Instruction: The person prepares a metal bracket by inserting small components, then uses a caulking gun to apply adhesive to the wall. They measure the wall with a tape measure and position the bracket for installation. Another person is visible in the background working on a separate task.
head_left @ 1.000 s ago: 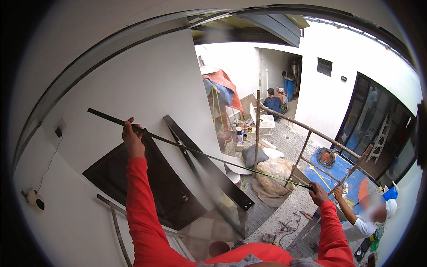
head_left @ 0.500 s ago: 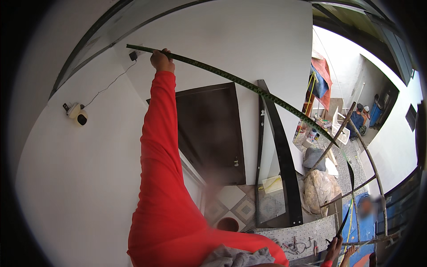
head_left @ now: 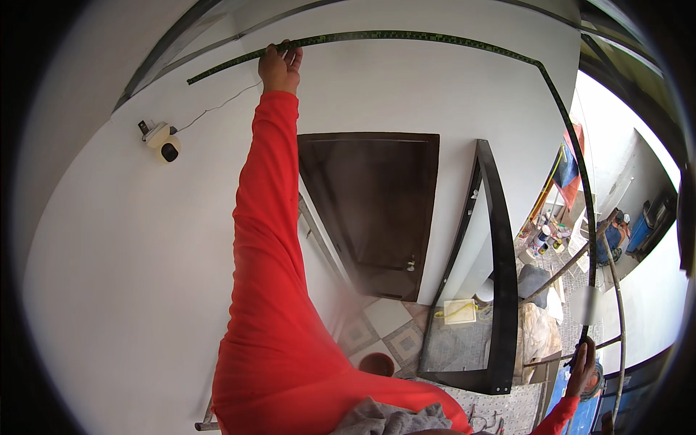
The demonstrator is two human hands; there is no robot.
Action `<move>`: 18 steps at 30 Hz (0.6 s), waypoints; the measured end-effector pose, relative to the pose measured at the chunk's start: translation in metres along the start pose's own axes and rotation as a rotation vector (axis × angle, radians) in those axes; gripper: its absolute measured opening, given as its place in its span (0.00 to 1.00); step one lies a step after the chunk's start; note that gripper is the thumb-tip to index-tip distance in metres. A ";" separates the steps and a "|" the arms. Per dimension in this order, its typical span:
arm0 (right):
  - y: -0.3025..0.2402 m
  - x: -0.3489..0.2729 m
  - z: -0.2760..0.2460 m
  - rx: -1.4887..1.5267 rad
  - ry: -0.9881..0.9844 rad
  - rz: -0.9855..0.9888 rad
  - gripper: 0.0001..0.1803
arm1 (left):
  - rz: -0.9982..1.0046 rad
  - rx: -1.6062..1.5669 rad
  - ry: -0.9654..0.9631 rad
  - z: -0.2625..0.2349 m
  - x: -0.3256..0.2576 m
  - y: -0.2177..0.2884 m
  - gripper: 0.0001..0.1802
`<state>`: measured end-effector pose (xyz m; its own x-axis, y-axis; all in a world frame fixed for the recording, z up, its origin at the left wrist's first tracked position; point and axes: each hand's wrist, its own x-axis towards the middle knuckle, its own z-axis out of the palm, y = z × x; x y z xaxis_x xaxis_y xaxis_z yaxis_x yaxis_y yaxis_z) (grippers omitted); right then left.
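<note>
My left arm in a red sleeve reaches up high, and my left hand (head_left: 281, 69) is closed around a long green-and-black tape measure blade (head_left: 406, 35). The blade's free end sticks out to the left of that hand, in front of the white wall. From there the blade arches to the right below the ceiling edge, bends sharply, and runs down to my right hand (head_left: 580, 373) at the lower right. The fingers of my right hand are wrapped round the dark lower part of the tape measure, and they mostly hide its case.
A white camera (head_left: 163, 141) is mounted on the left wall. A dark door (head_left: 370, 217) and a black-framed glass panel (head_left: 500, 290) stand ahead. Wooden poles (head_left: 612, 290) rise at right. Below are a perforated platform (head_left: 471, 406) with tools and a round brown pot (head_left: 377, 364).
The blade has gone from a straight downward slant to a high arch with a sharp bend. My right hand has risen, and the whole view has shifted.
</note>
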<state>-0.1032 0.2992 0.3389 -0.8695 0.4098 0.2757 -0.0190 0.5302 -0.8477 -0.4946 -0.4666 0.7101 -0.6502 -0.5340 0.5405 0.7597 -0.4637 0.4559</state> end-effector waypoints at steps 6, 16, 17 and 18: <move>-0.046 0.031 0.030 0.096 0.043 -0.060 0.20 | 0.102 -0.026 0.007 -0.018 0.032 0.059 0.15; -0.137 0.093 0.064 0.463 0.036 -0.038 0.24 | 0.571 0.739 -0.227 -0.055 0.101 0.131 0.15; -0.147 0.100 0.064 0.528 0.017 -0.059 0.24 | 0.527 0.692 -0.278 -0.063 0.111 0.140 0.14; -0.156 0.109 0.063 0.574 0.038 -0.072 0.25 | 0.430 0.577 -0.293 -0.070 0.122 0.146 0.14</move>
<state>-0.2259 0.2142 0.4724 -0.8378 0.4197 0.3493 -0.3518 0.0743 -0.9331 -0.4640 -0.6487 0.7932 -0.3297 -0.3376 0.8817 0.8808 0.2261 0.4160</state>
